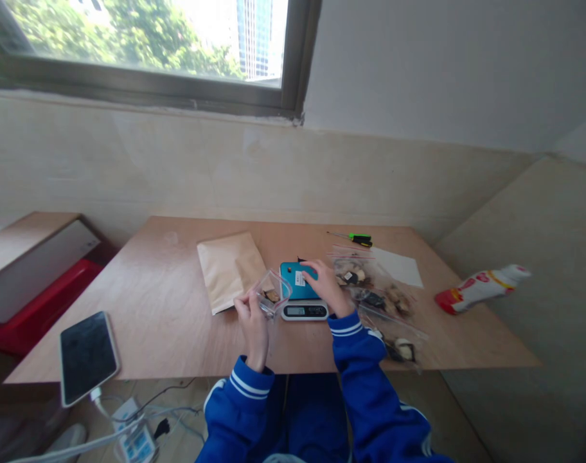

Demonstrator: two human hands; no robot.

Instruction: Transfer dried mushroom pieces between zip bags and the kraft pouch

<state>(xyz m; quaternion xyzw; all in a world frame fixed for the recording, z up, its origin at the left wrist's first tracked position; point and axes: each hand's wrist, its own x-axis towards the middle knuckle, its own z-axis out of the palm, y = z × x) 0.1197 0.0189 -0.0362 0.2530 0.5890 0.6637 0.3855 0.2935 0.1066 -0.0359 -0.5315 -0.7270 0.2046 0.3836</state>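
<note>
My left hand (pixel 251 316) is closed on a small clear zip bag (pixel 272 292) with a few brown pieces inside, held just left of a small kitchen scale (pixel 305 310). On the scale lies a teal case (pixel 297 280) with a white label. My right hand (pixel 324 283) rests on the right side of that teal case, fingers curled over its top edge. Both arms wear blue sleeves with white stripes.
A brown padded envelope (pixel 230 269) lies left of the scale. Several clear zip bags (pixel 376 296) with dark contents lie to the right, by a white sheet (pixel 401 266) and a green-handled screwdriver (pixel 358 239). A phone (pixel 87 355) on a cable sits at the front-left table edge; a red-and-white bottle (pixel 480 287) lies far right.
</note>
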